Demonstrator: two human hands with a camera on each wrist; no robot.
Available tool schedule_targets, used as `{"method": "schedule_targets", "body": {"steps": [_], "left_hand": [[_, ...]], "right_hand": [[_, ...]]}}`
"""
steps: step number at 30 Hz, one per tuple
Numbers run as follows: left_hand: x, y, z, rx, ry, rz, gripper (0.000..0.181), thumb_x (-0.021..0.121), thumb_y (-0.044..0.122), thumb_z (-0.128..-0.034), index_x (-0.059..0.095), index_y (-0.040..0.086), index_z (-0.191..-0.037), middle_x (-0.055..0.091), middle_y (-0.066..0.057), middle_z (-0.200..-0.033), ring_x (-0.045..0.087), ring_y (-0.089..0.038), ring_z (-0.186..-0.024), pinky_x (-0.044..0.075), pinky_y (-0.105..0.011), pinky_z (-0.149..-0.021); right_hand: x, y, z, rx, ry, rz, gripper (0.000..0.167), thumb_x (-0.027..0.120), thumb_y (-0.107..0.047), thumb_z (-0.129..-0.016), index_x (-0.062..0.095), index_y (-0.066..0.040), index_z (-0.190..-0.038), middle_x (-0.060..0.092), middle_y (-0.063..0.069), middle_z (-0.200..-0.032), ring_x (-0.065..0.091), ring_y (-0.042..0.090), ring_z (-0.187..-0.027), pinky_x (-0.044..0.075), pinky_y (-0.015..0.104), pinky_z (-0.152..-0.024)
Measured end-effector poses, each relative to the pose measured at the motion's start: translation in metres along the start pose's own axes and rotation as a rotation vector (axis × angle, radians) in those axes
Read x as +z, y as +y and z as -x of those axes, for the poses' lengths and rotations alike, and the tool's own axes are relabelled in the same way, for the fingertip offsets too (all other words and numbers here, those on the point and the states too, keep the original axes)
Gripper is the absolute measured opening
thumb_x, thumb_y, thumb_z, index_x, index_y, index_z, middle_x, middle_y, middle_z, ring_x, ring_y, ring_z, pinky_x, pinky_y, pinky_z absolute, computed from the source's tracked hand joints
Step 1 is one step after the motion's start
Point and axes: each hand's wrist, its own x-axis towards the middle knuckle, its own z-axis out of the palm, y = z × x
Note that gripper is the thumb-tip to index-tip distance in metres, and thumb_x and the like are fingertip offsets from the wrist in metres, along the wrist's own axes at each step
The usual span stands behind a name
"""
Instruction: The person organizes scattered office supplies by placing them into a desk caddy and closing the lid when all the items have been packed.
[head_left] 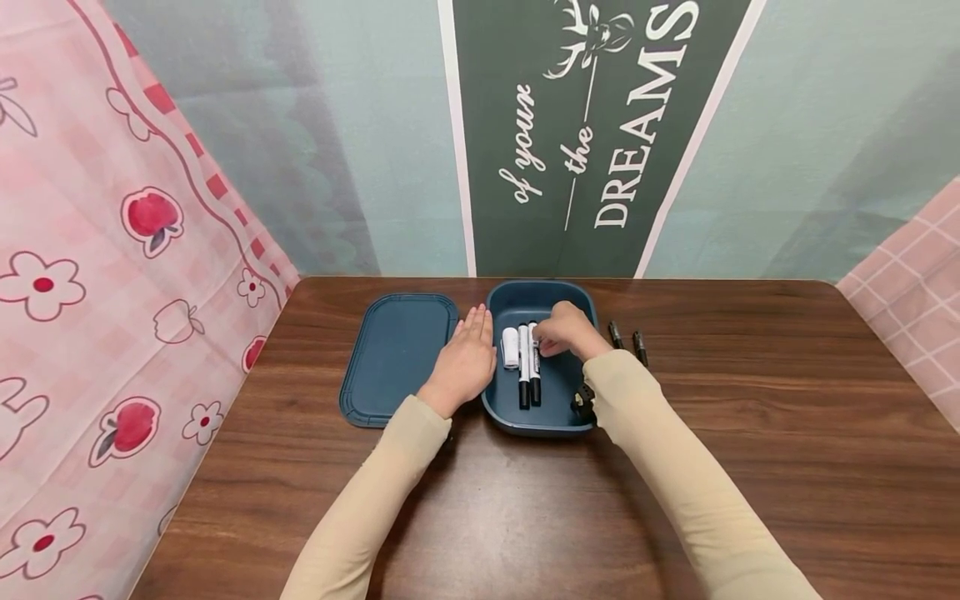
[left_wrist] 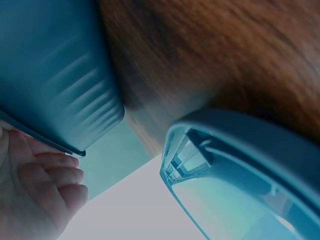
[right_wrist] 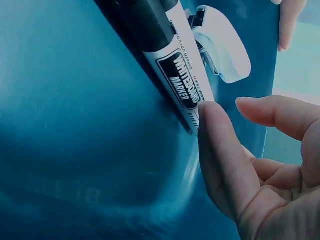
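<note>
A dark blue open box (head_left: 543, 427) holds two black-and-white whiteboard markers (head_left: 524, 367) lying side by side. To their left is a small white object that looks like a mini stapler (right_wrist: 225, 47). My left hand (head_left: 467, 358) rests along the box's left side, fingers straight, and in the left wrist view its fingers touch the rim. My right hand (head_left: 564, 329) is inside the box. In the right wrist view, its thumb (right_wrist: 220, 145) touches the end of the nearer whiteboard marker (right_wrist: 182, 82), while the index finger stands apart from it.
The blue lid (head_left: 397, 358) lies on the wooden table (head_left: 510, 517), left of the box. A small black-and-gold item (head_left: 582, 401) sits in the box, partly hidden by my right sleeve. Two black pens or markers (head_left: 640, 348) lie right of the box. A curtain hangs behind.
</note>
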Motion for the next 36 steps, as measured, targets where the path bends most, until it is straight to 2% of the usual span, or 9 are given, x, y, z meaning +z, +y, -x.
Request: {"method": "schedule_targets", "body": {"steps": [5, 11, 17, 26, 33, 36], "left_hand": [[0.002, -0.001, 0.000, -0.002, -0.004, 0.003, 0.056, 0.041, 0.022, -0.1016, 0.023, -0.006, -0.146, 0.018, -0.019, -0.153, 0.013, -0.027, -0.142, 0.016, -0.036, -0.114], [0.002, -0.001, -0.001, 0.001, 0.007, 0.003, 0.055, 0.041, 0.021, -0.1014, 0.023, -0.007, -0.146, 0.018, -0.019, -0.153, 0.015, -0.028, -0.142, 0.017, -0.036, -0.114], [0.002, -0.001, -0.001, 0.006, 0.011, 0.000, 0.056, 0.041, 0.022, -0.1015, 0.023, -0.007, -0.146, 0.019, -0.020, -0.153, 0.016, -0.029, -0.142, 0.018, -0.037, -0.114], [0.002, -0.001, 0.000, 0.000, -0.005, 0.006, 0.056, 0.040, 0.022, -0.1018, 0.022, -0.006, -0.146, 0.017, -0.019, -0.154, 0.013, -0.027, -0.142, 0.016, -0.037, -0.114], [0.003, -0.001, 0.000, -0.004, -0.003, 0.004, 0.056, 0.041, 0.022, -0.1016, 0.022, -0.006, -0.146, 0.017, -0.019, -0.154, 0.013, -0.027, -0.142, 0.017, -0.037, -0.114], [0.003, -0.001, 0.000, -0.006, -0.002, 0.005, 0.056, 0.041, 0.022, -0.1016, 0.022, -0.006, -0.146, 0.017, -0.019, -0.154, 0.013, -0.027, -0.143, 0.017, -0.036, -0.114]], "right_hand": [[0.001, 0.000, 0.001, 0.015, 0.000, -0.059, 0.010, 0.059, -0.002, -0.084, 0.058, 0.006, -0.079, 0.061, 0.013, -0.069, 0.062, 0.013, -0.054, 0.056, 0.035, -0.071], [-0.001, 0.001, 0.002, 0.025, -0.004, -0.154, 0.008, 0.060, 0.000, -0.082, 0.054, 0.006, -0.084, 0.058, 0.012, -0.073, 0.061, 0.012, -0.056, 0.056, 0.026, -0.062], [-0.004, 0.004, -0.001, 0.057, -0.024, -0.287, 0.011, 0.061, 0.001, -0.084, 0.057, 0.008, -0.091, 0.059, 0.010, -0.074, 0.061, 0.011, -0.058, 0.056, 0.025, -0.063], [-0.008, 0.006, -0.002, 0.069, -0.062, -0.423, 0.028, 0.061, 0.000, -0.086, 0.058, 0.015, -0.109, 0.062, 0.007, -0.072, 0.063, 0.009, -0.058, 0.055, 0.022, -0.064], [-0.013, 0.006, -0.001, 0.077, -0.126, -0.613, 0.009, 0.059, 0.001, -0.088, 0.062, 0.006, -0.095, 0.064, 0.008, -0.076, 0.065, 0.011, -0.064, 0.055, 0.024, -0.068], [-0.015, 0.007, -0.001, 0.067, -0.165, -0.704, 0.015, 0.057, 0.001, -0.090, 0.060, 0.008, -0.102, 0.066, 0.009, -0.078, 0.066, 0.014, -0.069, 0.055, 0.026, -0.072]]}}
